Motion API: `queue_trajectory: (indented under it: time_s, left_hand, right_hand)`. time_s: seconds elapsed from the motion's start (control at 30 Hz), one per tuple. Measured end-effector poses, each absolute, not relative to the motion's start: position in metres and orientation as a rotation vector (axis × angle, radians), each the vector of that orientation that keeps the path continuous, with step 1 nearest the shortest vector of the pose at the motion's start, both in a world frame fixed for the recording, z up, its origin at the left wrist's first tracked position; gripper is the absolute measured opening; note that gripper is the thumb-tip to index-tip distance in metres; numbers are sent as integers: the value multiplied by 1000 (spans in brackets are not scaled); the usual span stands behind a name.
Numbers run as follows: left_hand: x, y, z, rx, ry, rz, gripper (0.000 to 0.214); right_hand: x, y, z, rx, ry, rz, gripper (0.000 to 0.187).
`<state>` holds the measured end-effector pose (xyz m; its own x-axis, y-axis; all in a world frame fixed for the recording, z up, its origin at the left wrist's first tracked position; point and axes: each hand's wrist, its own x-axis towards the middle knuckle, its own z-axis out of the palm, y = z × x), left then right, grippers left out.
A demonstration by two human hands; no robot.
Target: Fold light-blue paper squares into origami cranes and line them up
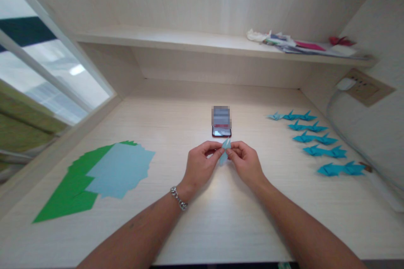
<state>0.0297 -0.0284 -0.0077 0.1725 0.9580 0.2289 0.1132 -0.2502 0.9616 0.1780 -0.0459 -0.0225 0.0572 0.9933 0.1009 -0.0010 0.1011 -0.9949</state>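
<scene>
Between my two hands is a small piece of folded light-blue paper (225, 157), narrow and pointed, with a split tip at the top. My left hand (203, 162) pinches its left edge between thumb and fingers. From the other side, my right hand (248, 162) grips the right edge the same way. A phone (221, 131) with a lit, blurred screen lies just beyond my fingertips. Off to the right, folded blue paper cranes (328, 170) sit in several short rows, and one crane (275, 116) at the back is paler.
Fanned light-blue sheets (121, 170) overlap green sheets (71, 185) on the left of the desk (202, 235). A shelf (189, 42) crosses the back, holding papers (303, 45). At the right wall, a white plug (345, 84) with a cable sits in a socket plate (368, 88).
</scene>
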Motion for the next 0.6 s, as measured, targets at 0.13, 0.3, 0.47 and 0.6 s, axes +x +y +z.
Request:
queue_trajectory:
  time_s: [0.13, 0.3, 0.47, 0.6]
  left_hand:
    - [31, -26, -8, 1379, 1020, 1212, 28]
    - [31, -23, -9, 1390, 990, 1087, 23]
    - [31, -22, -8, 1406, 1014, 1029, 18]
    - [31, -24, -9, 1410, 985, 1010, 18]
  right_hand:
    - [178, -45, -22, -1191, -1196, 1067, 20]
    - [181, -44, -20, -1231, -1190, 1058, 19]
    - [182, -43, -19, -1211, -1159, 1104, 22]
    - [182, -43, -19, -1223, -1131, 1094, 25]
